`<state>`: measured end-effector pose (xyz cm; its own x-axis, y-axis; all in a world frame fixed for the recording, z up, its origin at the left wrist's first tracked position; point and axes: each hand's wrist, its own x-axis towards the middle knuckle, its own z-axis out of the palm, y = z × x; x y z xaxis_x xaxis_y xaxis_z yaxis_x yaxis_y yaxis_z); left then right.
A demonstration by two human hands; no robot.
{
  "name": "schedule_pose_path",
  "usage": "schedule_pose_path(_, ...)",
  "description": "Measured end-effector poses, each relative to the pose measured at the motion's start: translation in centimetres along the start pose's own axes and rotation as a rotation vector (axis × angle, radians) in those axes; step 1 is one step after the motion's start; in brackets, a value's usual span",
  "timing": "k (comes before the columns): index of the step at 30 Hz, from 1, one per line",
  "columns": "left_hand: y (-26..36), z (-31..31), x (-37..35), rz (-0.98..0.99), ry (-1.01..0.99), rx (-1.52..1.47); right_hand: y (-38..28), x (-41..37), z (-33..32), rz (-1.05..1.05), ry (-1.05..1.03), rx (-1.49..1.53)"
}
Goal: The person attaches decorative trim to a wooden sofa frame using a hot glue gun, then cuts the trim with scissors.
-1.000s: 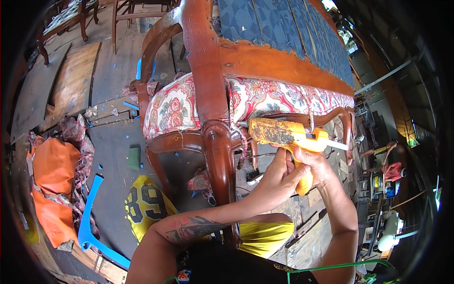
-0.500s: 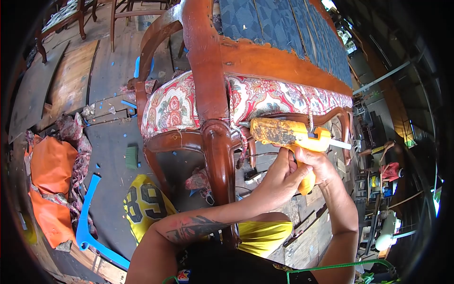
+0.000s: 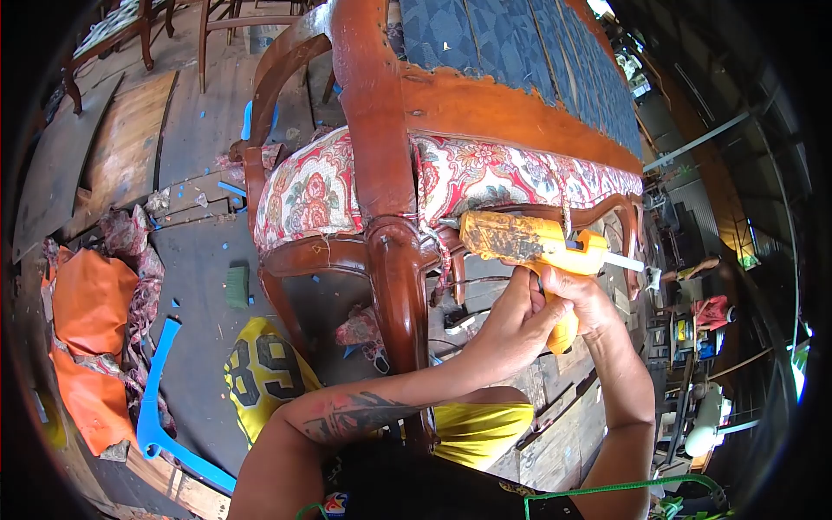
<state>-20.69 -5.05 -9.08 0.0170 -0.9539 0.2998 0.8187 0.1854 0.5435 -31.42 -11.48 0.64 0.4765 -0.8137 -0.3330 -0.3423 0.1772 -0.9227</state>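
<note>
Both of my hands are closed around a yellow hot glue gun [image 3: 529, 238], its barrel smeared dark. My right hand [image 3: 585, 299] wraps the handle, and my left hand [image 3: 518, 314] grips the trigger side. A white glue stick [image 3: 622, 261] pokes out of the gun's rear. The nozzle points left, close to the lower edge of the floral seat cushion [image 3: 485, 178] on a brown wooden chair [image 3: 377, 165]. Whether it touches cannot be made out. Loose twisted fabric hangs beside the chair's leg [image 3: 394, 290]. Blue patterned fabric [image 3: 485, 43] covers the chair's back.
On the left lie orange material [image 3: 91, 303], floral scraps [image 3: 143, 260], a long blue strip [image 3: 154, 390] and a green block [image 3: 237, 287]. Wooden boards [image 3: 130, 130] and blue bits are scattered over the floor. Another person [image 3: 712, 312] is far off at the right.
The view has shifted slightly, so the chair and floor items sit a little further left. The glue gun appears slightly higher against the chair. Both hands keep their hold.
</note>
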Motion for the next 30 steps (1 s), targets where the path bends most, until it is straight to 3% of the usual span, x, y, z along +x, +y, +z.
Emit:
schedule_pose_path(3, 0.4, -0.1, -0.1, -0.081, -0.014, 0.090, -0.1, -0.1, 0.0, 0.002, 0.026, -0.002)
schedule_pose_path(30, -1.0, 0.3, 0.7, 0.035, -0.028, 0.051, -0.3, -0.1, -0.9, 0.016, 0.028, -0.006)
